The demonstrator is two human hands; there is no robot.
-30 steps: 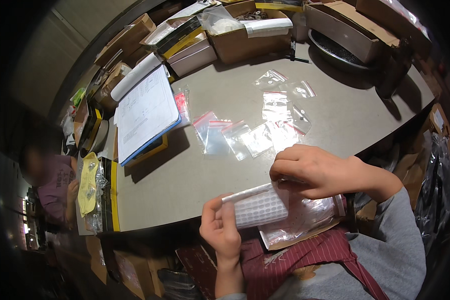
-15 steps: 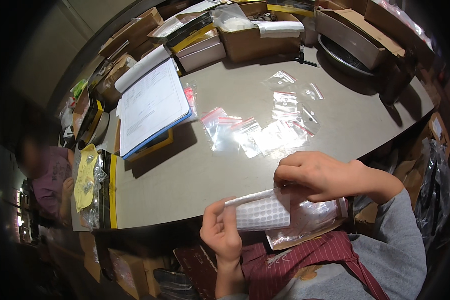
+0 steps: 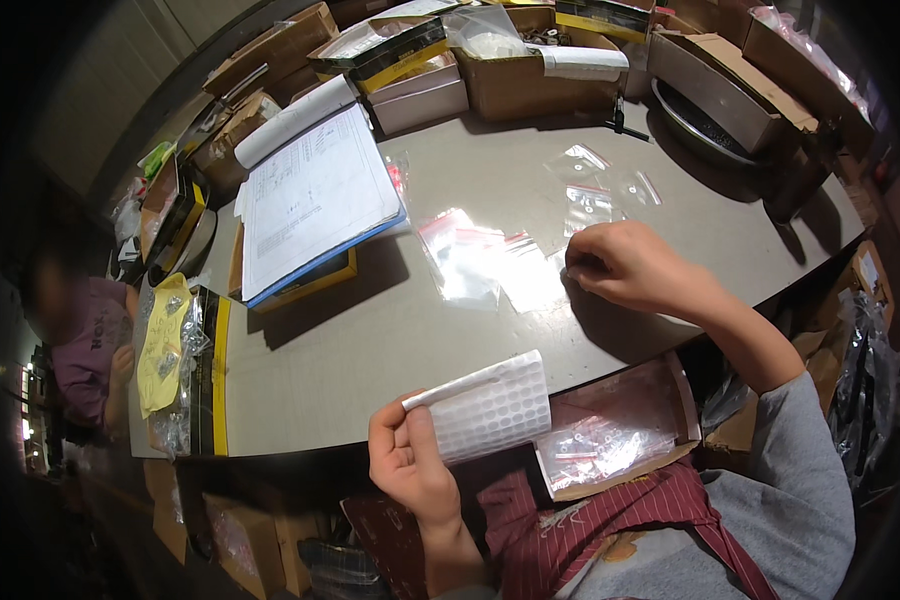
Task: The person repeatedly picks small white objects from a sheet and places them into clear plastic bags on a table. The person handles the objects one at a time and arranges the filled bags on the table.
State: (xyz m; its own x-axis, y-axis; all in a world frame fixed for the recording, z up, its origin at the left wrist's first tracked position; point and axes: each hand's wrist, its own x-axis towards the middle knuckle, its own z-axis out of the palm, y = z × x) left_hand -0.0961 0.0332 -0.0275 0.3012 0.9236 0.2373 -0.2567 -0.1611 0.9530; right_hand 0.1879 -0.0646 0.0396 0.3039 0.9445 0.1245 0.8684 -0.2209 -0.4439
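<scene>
My left hand (image 3: 415, 460) is closed on the left end of a white sheet of round clear stickers (image 3: 490, 412), which is held tilted over the table's near edge. Over the table, my right hand (image 3: 625, 268) has its fingers pinched together; whatever they hold, if anything, is too small to make out. Just left of it lie overlapping small clear zip bags (image 3: 465, 265) with red seal strips, bright with glare. Beyond it are more zip bags (image 3: 588, 203), some with a small ring-like part inside.
A cardboard box of filled clear bags (image 3: 610, 440) sits at my lap, below the sticker sheet. A blue clipboard with papers (image 3: 320, 195) leans on a box at the left. Boxes (image 3: 540, 85), a black marker (image 3: 625, 127) and a round pan (image 3: 705, 130) line the back. Another person (image 3: 95, 340) is at far left.
My right hand has left the sticker sheet and moved up to the zip bags on the table. My left hand and the sheet have shifted slightly left, uncovering more of the lap box.
</scene>
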